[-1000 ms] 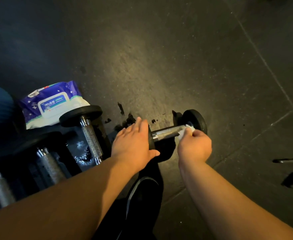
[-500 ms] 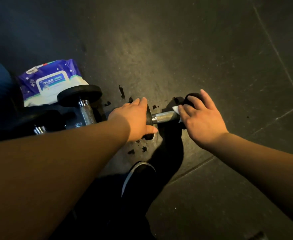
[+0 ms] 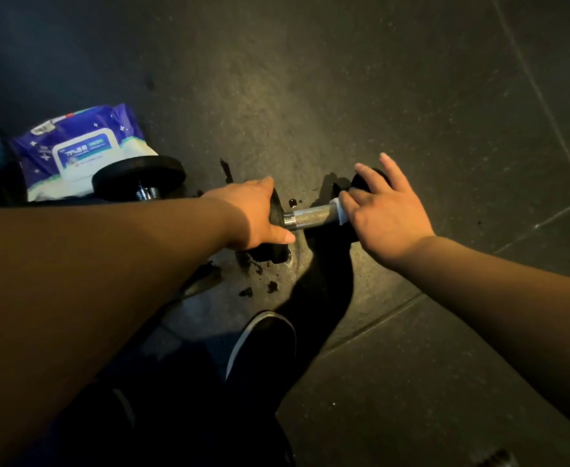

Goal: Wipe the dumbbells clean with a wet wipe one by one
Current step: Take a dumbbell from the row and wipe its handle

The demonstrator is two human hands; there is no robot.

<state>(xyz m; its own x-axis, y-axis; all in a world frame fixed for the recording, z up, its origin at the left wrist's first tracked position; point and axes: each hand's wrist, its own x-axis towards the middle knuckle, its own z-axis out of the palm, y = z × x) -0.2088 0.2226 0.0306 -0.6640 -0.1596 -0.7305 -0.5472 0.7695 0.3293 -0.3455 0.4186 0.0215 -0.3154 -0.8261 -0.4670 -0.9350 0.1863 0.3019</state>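
A black dumbbell with a knurled chrome handle lies on the dark floor in the middle of the view. My left hand grips its left weight plate from above, thumb on the inner face. My right hand lies over the right weight with its fingers spread and nearly straight, pressing a white wet wipe against the right end of the handle. Only a small strip of the wipe shows under my fingers.
A blue and white pack of wet wipes lies at the left. Another black dumbbell stands in front of it, partly behind my left forearm. My black shoe is below the hands. Dark wet spots mark the floor.
My right hand went from a closed grip on the handle to spread fingers over the right weight. The camera view shifted, hiding the other dumbbells at the left behind my forearm.
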